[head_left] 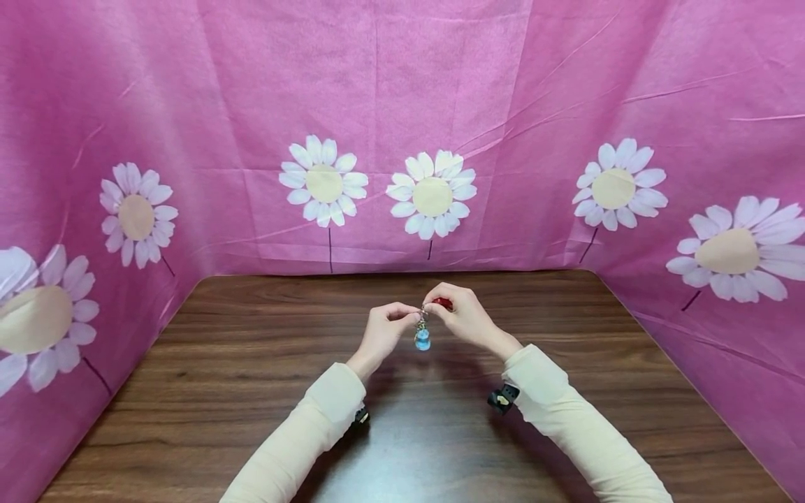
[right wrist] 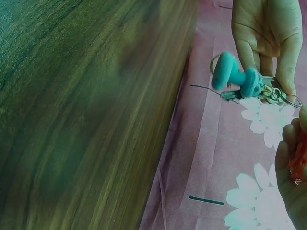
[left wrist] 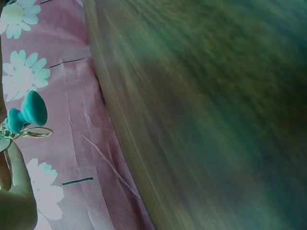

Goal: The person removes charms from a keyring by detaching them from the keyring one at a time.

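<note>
Left hand [head_left: 385,333] and right hand [head_left: 467,316] pinch the keyring [right wrist: 291,104], right also curled round a red thing [head_left: 444,303]; blue charm [head_left: 423,340] hangs between, below.

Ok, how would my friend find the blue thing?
Find the wooden table, then the left hand and right hand close together above it. A blue charm hangs between them, with rounded ends and a narrow middle, unlike the metal rings or the right hand's red thing.

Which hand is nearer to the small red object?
Right: the right hand holds the red object. The left hand is to its left, apart from it, pinching the metal keychain with the turquoise spool-shaped charm.
</note>
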Tool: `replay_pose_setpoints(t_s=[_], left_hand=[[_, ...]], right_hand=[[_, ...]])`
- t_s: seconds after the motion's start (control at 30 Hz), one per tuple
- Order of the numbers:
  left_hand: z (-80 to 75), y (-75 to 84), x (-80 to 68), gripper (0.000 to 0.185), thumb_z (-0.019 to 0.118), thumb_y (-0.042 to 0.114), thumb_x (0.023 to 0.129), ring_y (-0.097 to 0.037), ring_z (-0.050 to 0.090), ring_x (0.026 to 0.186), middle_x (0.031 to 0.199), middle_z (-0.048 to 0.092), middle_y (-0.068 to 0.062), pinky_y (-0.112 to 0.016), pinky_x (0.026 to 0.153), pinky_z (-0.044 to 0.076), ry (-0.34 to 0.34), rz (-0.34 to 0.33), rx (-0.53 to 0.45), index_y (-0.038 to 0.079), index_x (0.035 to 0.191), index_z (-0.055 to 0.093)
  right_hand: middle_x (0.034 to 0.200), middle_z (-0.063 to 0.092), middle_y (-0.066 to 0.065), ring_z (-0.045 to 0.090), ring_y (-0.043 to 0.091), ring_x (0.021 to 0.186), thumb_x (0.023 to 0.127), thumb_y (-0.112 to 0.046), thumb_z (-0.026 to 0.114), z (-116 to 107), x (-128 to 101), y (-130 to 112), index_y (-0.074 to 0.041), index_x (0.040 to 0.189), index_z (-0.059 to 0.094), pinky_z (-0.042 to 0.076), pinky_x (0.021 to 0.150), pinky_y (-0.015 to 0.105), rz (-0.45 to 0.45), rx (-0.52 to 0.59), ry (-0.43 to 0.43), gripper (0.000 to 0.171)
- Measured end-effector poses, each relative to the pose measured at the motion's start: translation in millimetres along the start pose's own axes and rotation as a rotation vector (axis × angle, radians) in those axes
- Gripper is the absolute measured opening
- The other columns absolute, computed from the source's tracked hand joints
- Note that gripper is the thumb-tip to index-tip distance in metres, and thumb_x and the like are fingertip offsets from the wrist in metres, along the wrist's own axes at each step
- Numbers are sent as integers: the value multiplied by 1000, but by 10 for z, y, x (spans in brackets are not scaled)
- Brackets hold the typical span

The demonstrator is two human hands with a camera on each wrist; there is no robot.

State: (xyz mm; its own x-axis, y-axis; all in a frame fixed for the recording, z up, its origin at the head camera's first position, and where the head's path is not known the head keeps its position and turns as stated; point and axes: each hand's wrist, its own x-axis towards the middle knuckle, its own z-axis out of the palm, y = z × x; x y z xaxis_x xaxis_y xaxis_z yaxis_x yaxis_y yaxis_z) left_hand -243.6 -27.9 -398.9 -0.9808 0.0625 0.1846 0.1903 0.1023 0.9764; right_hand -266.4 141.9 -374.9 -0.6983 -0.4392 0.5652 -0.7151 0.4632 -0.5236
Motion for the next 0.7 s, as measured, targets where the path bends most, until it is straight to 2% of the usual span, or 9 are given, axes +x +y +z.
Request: replay_pose_setpoints(t_s=[0.07, 0.2, 0.27, 0.3, 0.53, 0.7], left_hand=[[-5, 30, -20, 13, 67, 8, 80, -7, 60, 71, 83, 70, -13, -21, 65, 45, -7, 10, 15, -1, 89, 70], [-7, 70, -37, 13, 67, 6, 80, -7, 61, 70, 84, 70, -16, -20, 64, 44, -19, 30, 25, -3, 88, 70], [-5, 78, -41, 12, 67, 6, 80, -7, 61, 70, 84, 70, -17, -20, 63, 44, -18, 41, 42, -3, 88, 70], [0, 38, -23, 12, 68, 7, 80, -3, 58, 69, 83, 70, -15, -19, 62, 44, -12, 46, 48, -1, 88, 70], [16, -31, -14, 10, 69, 8, 80, -3, 58, 70, 81, 70, -14, -18, 64, 46, 10, 110, 78, 0, 85, 70], [28, -12, -51, 5, 69, 7, 78, -2, 57, 69, 79, 70, -11, -18, 64, 45, -8, 173, 135, 3, 81, 70]], right_hand=[[79, 63, -2, 56, 15, 71, 80, -5, 68, 13, 8, 1, -11, 81, 66, 43, 62, 22, -7, -5, -6, 6], [79, 63, -1, 54, 10, 71, 82, -9, 66, 28, 21, 2, -9, 82, 66, 43, 62, 21, -12, -9, -14, 1], [80, 63, -1, 54, 11, 71, 83, -10, 66, 33, 21, 9, -8, 83, 66, 43, 62, 21, -8, -6, -15, 2], [80, 63, -1, 55, 12, 71, 83, -11, 65, 34, 21, 15, -8, 83, 67, 43, 62, 21, -3, -4, -16, 3], [79, 63, 1, 58, 25, 72, 82, -9, 66, 55, 19, 45, -6, 83, 67, 43, 62, 21, 27, 22, -20, 4], [80, 64, 1, 56, 19, 72, 83, -12, 66, 63, 33, 80, -6, 83, 67, 44, 63, 25, 60, -2, -23, 5]])
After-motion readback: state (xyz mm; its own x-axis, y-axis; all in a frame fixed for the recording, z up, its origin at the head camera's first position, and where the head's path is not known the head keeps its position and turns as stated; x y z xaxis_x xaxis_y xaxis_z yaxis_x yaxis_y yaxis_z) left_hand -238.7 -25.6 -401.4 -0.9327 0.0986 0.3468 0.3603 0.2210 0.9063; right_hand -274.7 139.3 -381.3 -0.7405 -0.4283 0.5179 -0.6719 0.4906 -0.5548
